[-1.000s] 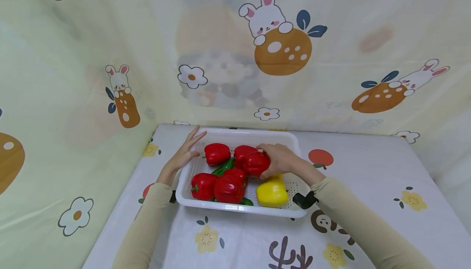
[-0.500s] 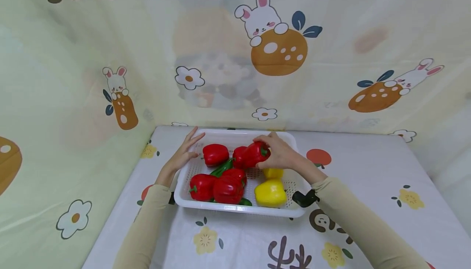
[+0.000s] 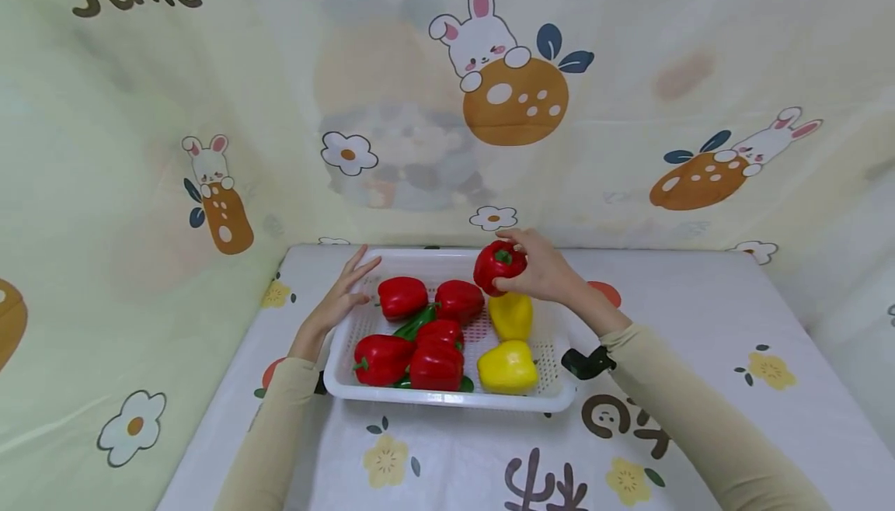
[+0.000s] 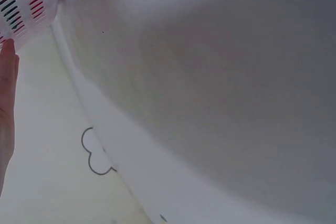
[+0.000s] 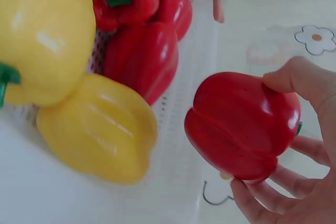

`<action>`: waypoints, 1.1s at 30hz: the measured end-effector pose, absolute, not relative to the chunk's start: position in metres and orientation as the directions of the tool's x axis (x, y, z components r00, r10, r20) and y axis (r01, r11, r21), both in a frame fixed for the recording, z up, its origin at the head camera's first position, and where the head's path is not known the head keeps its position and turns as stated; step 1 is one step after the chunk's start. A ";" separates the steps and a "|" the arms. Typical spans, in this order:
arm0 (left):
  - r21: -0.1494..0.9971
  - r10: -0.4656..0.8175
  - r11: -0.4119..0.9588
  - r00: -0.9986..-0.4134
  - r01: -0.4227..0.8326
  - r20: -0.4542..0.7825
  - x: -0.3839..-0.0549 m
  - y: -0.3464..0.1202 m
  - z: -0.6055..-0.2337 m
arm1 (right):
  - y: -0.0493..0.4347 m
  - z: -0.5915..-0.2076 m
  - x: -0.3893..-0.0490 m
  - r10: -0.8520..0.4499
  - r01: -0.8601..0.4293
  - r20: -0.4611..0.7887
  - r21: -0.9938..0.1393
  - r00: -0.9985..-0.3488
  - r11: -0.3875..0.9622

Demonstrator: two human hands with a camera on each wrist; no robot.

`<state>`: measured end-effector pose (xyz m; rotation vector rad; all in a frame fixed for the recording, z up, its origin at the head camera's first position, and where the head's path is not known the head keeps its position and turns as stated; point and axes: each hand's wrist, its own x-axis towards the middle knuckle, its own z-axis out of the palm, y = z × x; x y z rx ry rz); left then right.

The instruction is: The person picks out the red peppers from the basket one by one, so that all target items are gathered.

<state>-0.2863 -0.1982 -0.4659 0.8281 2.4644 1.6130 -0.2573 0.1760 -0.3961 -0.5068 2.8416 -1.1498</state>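
Observation:
My right hand [image 3: 548,272] grips a red bell pepper [image 3: 498,264] above the back right of a white perforated basket [image 3: 447,396]. Thumb and fingers curl round its sides in the right wrist view, where the basket lies beside it. My left hand [image 3: 334,307] touches the basket's left side with its fingers straight and spread. Inside lie several more red bell peppers [image 3: 403,298], two yellow bell peppers [image 3: 508,368] on the right, and a long green vegetable [image 3: 417,323] partly hidden among the red ones. The left wrist view shows only part of the left hand [image 4: 7,98].
The basket stands on a table with a white printed cloth [image 3: 489,457]. A pale printed curtain [image 3: 391,92] hangs close behind the table's back edge and along the left. Dark straps [image 3: 589,363] sit at both wrists.
My right hand has lifted the red bell pepper off the others, up and back, and turned it so its green stem shows. More of the back yellow pepper is visible. The left hand stays put.

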 end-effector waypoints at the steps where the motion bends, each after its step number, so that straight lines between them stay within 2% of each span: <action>1: 0.871 0.478 0.297 -0.851 0.392 0.220 -0.286 -0.199 -0.466 | 0.178 -0.394 -0.258 -0.301 -0.283 0.098 -0.687 -0.949 0.669; 21: 0.884 0.463 0.294 -0.863 0.363 0.200 -0.285 -0.199 -0.464 | 0.219 -0.380 -0.266 -0.169 -0.260 0.200 -0.650 -0.965 0.714; 33: 0.893 0.471 0.271 -0.859 0.358 0.201 -0.285 -0.198 -0.465 | 0.257 -0.400 -0.267 -0.075 -0.212 0.237 -0.628 -0.969 0.749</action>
